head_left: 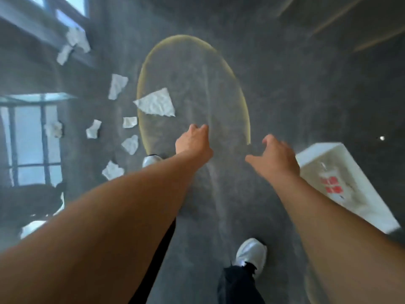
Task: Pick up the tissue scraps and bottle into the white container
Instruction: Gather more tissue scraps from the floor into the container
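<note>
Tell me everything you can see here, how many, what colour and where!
tissue scraps: about ten, white, scattered on the floor left of and ahead of the hands
container: one, white, on the floor at the right, something with red print inside
ring: one, yellowish oval line on the floor, centre
floor: one, dark grey, everywhere below
bottle: cannot tell, none clearly in view
shoes: two, white, one bottom centre, one behind the left arm
trousers: dark, bottom centre
left hand: one, bare, empty, reaching forward at centre
right hand: one, bare, open and empty, near the container
</note>
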### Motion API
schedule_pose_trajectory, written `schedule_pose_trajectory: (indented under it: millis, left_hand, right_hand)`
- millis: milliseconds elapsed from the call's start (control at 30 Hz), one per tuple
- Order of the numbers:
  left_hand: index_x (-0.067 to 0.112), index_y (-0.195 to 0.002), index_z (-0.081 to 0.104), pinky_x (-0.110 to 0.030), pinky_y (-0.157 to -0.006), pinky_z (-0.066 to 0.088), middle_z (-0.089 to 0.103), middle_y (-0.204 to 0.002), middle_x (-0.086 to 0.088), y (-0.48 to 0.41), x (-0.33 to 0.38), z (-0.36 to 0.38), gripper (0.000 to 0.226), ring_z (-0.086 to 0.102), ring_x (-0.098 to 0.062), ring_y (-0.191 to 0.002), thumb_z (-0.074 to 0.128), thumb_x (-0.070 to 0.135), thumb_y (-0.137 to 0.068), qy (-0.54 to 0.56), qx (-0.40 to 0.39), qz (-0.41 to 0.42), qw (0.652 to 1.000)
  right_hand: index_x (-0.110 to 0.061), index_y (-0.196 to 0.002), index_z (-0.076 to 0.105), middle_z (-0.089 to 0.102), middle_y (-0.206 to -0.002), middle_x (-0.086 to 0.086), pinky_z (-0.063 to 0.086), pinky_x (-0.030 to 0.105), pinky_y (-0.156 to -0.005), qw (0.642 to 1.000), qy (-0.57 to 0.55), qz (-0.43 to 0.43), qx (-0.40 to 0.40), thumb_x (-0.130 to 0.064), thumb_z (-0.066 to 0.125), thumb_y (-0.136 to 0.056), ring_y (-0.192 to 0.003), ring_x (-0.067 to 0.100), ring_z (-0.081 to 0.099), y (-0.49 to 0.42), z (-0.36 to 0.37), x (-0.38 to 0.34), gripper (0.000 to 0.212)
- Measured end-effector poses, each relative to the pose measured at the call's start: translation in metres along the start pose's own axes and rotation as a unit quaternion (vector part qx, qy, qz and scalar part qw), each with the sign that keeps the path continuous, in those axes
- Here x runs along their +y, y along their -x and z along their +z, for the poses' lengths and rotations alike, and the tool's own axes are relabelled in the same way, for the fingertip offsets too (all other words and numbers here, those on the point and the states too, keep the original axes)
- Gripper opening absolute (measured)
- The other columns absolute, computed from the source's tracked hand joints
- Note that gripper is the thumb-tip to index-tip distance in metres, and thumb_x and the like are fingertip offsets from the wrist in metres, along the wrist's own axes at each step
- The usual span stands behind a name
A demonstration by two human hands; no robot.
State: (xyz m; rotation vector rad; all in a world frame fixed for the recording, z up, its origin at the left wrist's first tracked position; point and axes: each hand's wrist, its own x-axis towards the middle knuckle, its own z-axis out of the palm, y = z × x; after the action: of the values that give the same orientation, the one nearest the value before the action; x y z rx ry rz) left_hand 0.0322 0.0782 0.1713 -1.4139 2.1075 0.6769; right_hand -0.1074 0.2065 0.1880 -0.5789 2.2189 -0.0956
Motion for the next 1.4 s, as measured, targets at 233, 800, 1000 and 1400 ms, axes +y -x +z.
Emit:
schedule_pose_trajectory:
  millis: [233, 800, 1000, 1400]
  left_hand:
    - [0.019, -0.104, 0.054, -0.039, -0.07, 0.045, 0.052, -0.107, -0.009, -0.069, -0.188, -0.022, 0.029, 0.058, -0.036, -0.098, 0.058, 0.015, -0.075, 0.034, -0.014, -0.102, 0.994]
    - [0.017, -0.096, 0.054, -0.034, -0.069, 0.039, 0.045, -0.1, -0.004, -0.252, -0.343, 0.087, 0.026, 0.048, -0.028, -0.086, 0.062, 0.027, -0.073, 0.238, 0.196, -0.176, 0.935]
    - [0.013, -0.087, 0.055, -0.031, -0.066, 0.033, 0.046, -0.09, -0.006, -0.244, -0.312, 0.076, 0.01, 0.042, -0.025, -0.077, 0.055, 0.018, -0.078, 0.221, 0.144, -0.173, 0.949]
    - [0.019, -0.079, 0.052, -0.031, -0.066, 0.035, 0.051, -0.084, -0.005, -0.09, 0.019, 0.078, 0.007, 0.05, -0.031, -0.081, 0.053, 0.019, -0.073, 0.212, 0.057, -0.014, 0.976]
  right_hand:
    - [-0.023, -0.118, 0.051, 0.056, -0.118, 0.014, 0.047, 0.039, -0.089, 0.991, 0.076, -0.095, -0.061, -0.047, 0.071, -0.072, -0.113, 0.036, 0.055, -0.051, 0.098, -0.198, 0.056]
    - [-0.036, -0.125, 0.044, 0.027, -0.142, 0.007, 0.045, 0.04, -0.073, 0.927, 0.269, -0.257, 0.045, -0.011, 0.058, -0.085, -0.121, 0.039, 0.032, -0.224, 0.318, -0.321, 0.049]
    - [-0.014, -0.103, 0.055, 0.046, -0.117, 0.012, 0.032, 0.035, -0.065, 0.947, 0.169, -0.273, 0.034, 0.003, 0.046, -0.086, -0.106, 0.034, 0.047, -0.213, 0.292, -0.294, 0.026]
    - [-0.011, -0.1, 0.058, 0.048, -0.112, 0.015, 0.042, 0.038, -0.076, 0.993, 0.01, -0.025, 0.117, -0.001, 0.044, -0.088, -0.101, 0.037, 0.051, -0.111, 0.067, -0.009, 0.021]
